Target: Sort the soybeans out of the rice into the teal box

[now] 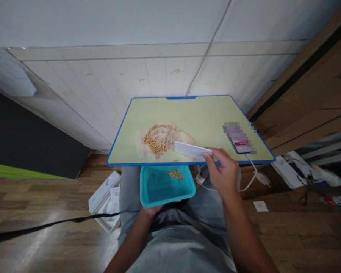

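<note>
Two hands busy: right hand pinching white scraper beside rice-and-bean pile on worktop; left hand gripping tub under edge. Risk: grains overshooting tub, scattering onto lap, floor.

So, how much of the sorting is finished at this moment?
Done: only a small cluster of yellow beans lies in the teal tray. In hand: the left hand holds the tray under the edge of the table, and the right hand holds a white card beside the pile. Left: most beans still sit mixed in the rice pile, so it looks like an early stage.
</note>
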Demonstrator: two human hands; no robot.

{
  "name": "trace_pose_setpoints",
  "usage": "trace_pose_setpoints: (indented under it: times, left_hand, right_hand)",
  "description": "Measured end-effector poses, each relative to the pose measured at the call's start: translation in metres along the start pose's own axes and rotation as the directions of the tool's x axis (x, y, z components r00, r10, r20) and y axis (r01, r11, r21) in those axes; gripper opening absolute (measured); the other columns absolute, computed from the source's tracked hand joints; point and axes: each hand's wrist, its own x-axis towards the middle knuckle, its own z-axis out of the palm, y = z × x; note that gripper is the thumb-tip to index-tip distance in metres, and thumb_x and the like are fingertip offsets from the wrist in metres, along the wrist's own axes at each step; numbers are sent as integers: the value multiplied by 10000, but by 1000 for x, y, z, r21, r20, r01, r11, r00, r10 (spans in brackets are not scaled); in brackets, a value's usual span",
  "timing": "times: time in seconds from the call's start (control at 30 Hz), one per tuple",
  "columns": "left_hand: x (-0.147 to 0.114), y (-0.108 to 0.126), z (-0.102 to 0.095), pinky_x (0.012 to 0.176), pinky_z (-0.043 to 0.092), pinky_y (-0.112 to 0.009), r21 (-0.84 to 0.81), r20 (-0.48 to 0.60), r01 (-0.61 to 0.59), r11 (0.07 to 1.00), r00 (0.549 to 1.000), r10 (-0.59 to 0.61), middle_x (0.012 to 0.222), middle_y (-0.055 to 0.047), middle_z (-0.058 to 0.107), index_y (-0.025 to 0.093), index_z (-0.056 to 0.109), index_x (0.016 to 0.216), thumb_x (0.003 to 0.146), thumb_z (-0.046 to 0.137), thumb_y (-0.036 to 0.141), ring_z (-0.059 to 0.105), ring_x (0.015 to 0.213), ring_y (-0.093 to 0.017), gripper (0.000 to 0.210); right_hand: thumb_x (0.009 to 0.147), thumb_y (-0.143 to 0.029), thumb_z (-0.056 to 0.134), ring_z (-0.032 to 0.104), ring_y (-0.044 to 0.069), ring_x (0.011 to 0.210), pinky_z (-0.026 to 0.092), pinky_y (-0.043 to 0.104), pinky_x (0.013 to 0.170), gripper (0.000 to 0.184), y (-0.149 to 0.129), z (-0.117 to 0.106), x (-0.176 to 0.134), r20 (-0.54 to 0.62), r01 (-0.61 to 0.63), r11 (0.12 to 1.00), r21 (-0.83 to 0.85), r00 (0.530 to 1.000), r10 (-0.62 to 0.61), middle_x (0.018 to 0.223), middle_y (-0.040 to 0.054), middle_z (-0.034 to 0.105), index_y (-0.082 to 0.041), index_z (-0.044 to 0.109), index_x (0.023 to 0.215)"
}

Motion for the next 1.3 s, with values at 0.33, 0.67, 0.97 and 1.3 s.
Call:
trace_pose_setpoints:
  times: [0.33,0.67,0.97,1.3]
  left_hand:
    - [-5,6,2,1318,631,-891,-236,36,86,968,996,-80,1634,-71,939,429,942,1243,954,654,1062,714,1726,-580,753]
    - [-3,3,0,1323,645,-890,-282,42,108,953,994,-100,1692,-58,908,420,927,1360,874,731,1072,740,1683,-590,837]
    - [-1,1,-2,1350,643,-854,-344,67,108,933,994,-90,1590,5,955,460,968,1231,843,780,1126,750,1679,-578,794]
    - [-2,2,-4,1364,644,-844,-373,48,118,920,993,-107,1630,-25,939,439,946,1252,905,759,1075,801,1617,-547,748]
  right_hand:
    - [1250,-546,760,863,336,909,699,459,841,345,3,3,1,-53,25,1000,-9,998,-25,980,87,929,-301,961,1112]
    - [1233,-529,777,861,329,909,712,440,849,316,1,1,1,16,-17,1000,25,1000,16,979,82,928,-297,959,1117]
    - [1239,-582,761,848,315,879,707,429,825,375,1,4,-4,50,-44,997,61,998,41,950,78,912,-300,970,1106]
    - [1215,-553,805,842,301,850,697,418,822,335,0,6,-7,102,-68,989,129,993,55,935,72,909,-298,989,1099]
